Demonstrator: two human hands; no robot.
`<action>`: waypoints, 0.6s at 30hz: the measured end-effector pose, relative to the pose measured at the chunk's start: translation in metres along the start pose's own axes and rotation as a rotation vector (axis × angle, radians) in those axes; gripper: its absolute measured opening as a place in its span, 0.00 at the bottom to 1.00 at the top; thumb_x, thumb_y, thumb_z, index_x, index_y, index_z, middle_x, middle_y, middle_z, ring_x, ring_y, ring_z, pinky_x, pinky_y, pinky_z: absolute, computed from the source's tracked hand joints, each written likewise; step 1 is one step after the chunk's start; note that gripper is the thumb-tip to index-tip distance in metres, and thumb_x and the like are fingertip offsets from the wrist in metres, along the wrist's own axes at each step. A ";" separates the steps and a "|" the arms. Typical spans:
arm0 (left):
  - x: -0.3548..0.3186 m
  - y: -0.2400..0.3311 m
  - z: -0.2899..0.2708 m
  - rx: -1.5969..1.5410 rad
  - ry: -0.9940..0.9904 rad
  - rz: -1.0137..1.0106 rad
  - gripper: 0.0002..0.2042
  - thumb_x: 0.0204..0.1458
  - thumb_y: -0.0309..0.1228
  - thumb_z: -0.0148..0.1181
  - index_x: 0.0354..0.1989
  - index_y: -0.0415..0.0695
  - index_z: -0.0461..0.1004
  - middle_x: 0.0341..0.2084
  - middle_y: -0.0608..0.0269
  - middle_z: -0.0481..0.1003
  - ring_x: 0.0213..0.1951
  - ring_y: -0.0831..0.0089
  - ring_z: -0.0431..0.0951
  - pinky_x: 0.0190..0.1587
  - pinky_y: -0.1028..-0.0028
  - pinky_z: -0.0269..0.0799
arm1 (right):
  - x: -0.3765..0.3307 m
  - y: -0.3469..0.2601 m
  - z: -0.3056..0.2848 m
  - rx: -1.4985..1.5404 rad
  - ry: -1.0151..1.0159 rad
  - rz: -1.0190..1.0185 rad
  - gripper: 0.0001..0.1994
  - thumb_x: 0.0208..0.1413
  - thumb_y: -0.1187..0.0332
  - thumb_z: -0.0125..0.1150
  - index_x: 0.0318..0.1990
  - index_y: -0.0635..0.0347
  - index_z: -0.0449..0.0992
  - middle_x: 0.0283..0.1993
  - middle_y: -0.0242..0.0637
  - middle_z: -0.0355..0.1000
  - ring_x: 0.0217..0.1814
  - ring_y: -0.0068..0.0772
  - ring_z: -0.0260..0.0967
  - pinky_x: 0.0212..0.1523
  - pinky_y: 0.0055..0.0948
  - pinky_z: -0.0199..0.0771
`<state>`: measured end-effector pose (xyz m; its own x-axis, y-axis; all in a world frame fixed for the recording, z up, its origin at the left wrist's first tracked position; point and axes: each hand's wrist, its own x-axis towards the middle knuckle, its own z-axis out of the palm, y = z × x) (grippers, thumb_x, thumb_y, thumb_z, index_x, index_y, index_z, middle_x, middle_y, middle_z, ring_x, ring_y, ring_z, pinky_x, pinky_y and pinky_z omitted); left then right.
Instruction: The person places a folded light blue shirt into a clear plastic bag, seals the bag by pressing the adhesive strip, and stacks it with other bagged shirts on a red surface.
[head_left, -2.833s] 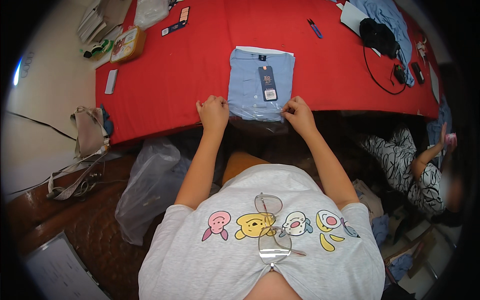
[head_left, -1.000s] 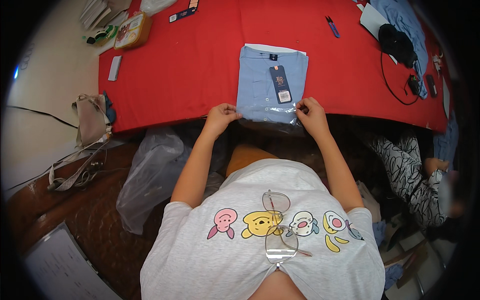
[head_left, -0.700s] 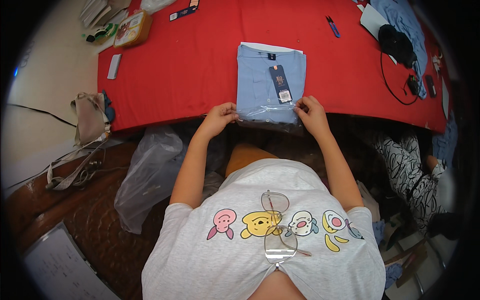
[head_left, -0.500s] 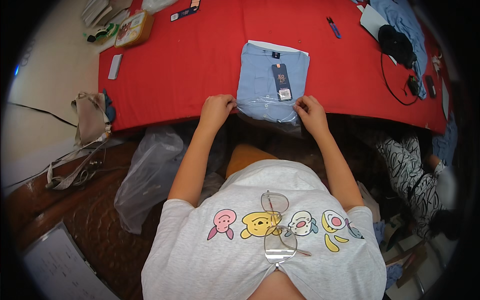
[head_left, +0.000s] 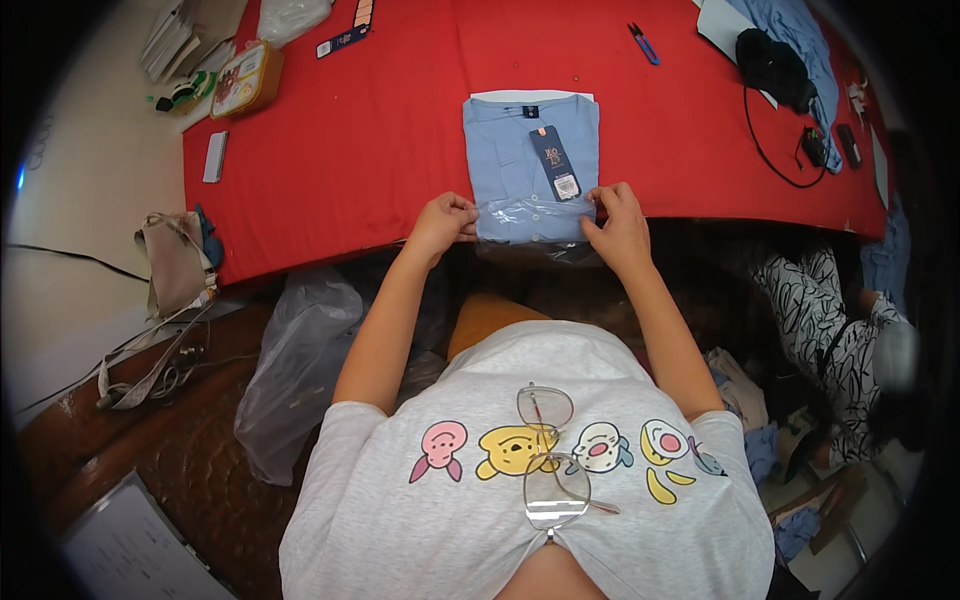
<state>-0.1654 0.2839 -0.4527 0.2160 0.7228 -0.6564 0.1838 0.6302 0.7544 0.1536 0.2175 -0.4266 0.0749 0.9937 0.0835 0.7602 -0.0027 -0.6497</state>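
Note:
A folded light blue buttoned garment [head_left: 490, 145] lies at the red table's near edge, with white backing showing along its top. A dark hang tag [head_left: 554, 165] rests on its front. Clear plastic bag [head_left: 510, 213] film covers the lower part of the garment and hangs a little past the table edge. At the bag's left side, my left hand [head_left: 443, 225] is closed, fingertips pinching the film. My right hand [head_left: 620, 228] grips the bag's right edge between thumb and fingers, close to the garment's side.
Thread snips [head_left: 644, 44] lie far right on the red cloth [head_left: 330, 150]. Dark fabric [head_left: 775, 70] with a cable sits beside blue cloth. A yellow-rimmed box [head_left: 248, 80], a notepad [head_left: 215, 157] and another tag [head_left: 342, 41] are on the left. A large plastic bag [head_left: 300, 370] hangs below.
The view has turned slightly. The garment's lower edge lies straighter inside the film, and my right thumb and fingers have shifted along the bag's right edge. Both hands keep hold.

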 end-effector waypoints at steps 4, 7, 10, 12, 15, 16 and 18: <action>-0.017 -0.015 0.002 0.059 -0.015 0.140 0.05 0.63 0.25 0.66 0.40 0.39 0.76 0.32 0.63 0.79 0.35 0.74 0.81 0.42 0.71 0.81 | 0.007 -0.005 -0.005 -0.020 -0.001 -0.116 0.15 0.48 0.76 0.68 0.46 0.56 0.80 0.43 0.39 0.70 0.47 0.46 0.75 0.47 0.44 0.78; -0.027 -0.020 -0.001 0.287 0.014 0.267 0.04 0.58 0.23 0.68 0.36 0.39 0.77 0.30 0.60 0.81 0.35 0.69 0.83 0.42 0.67 0.80 | 0.015 -0.002 -0.011 -0.019 -0.174 -0.114 0.12 0.47 0.77 0.67 0.42 0.57 0.80 0.42 0.38 0.71 0.47 0.46 0.75 0.47 0.44 0.78; -0.044 -0.009 0.004 0.699 0.121 0.427 0.04 0.53 0.22 0.68 0.33 0.40 0.77 0.29 0.56 0.81 0.36 0.59 0.83 0.42 0.60 0.79 | 0.022 -0.001 -0.016 -0.065 -0.265 -0.164 0.09 0.47 0.77 0.67 0.37 0.58 0.79 0.41 0.38 0.72 0.47 0.45 0.75 0.46 0.44 0.78; -0.045 -0.005 0.013 0.965 0.232 0.548 0.04 0.53 0.23 0.67 0.32 0.41 0.77 0.29 0.53 0.81 0.37 0.54 0.83 0.42 0.56 0.78 | 0.024 0.001 -0.017 -0.075 -0.270 -0.196 0.07 0.47 0.77 0.67 0.35 0.58 0.78 0.40 0.38 0.72 0.47 0.45 0.75 0.46 0.44 0.77; -0.036 -0.001 0.026 1.168 0.445 0.709 0.04 0.54 0.24 0.64 0.31 0.42 0.75 0.30 0.52 0.79 0.37 0.49 0.82 0.42 0.53 0.76 | 0.027 0.005 -0.017 -0.065 -0.254 -0.196 0.07 0.48 0.77 0.67 0.35 0.58 0.78 0.38 0.38 0.72 0.46 0.46 0.75 0.45 0.44 0.77; -0.032 0.006 0.030 1.165 0.519 0.752 0.05 0.54 0.25 0.64 0.30 0.42 0.74 0.30 0.52 0.79 0.36 0.49 0.81 0.41 0.53 0.76 | 0.027 0.006 -0.017 -0.065 -0.245 -0.183 0.06 0.48 0.77 0.67 0.35 0.59 0.78 0.38 0.39 0.72 0.45 0.47 0.76 0.44 0.45 0.77; -0.023 0.022 0.034 1.173 0.610 0.775 0.05 0.55 0.25 0.64 0.29 0.42 0.74 0.31 0.53 0.79 0.36 0.48 0.81 0.41 0.53 0.76 | 0.027 0.009 -0.014 -0.041 -0.201 -0.103 0.06 0.50 0.76 0.66 0.35 0.59 0.78 0.37 0.39 0.73 0.43 0.47 0.76 0.43 0.45 0.76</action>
<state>-0.1340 0.2712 -0.4213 0.2524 0.9451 0.2078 0.9083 -0.3054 0.2858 0.1718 0.2427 -0.4199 -0.1317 0.9913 -0.0073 0.7829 0.0995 -0.6141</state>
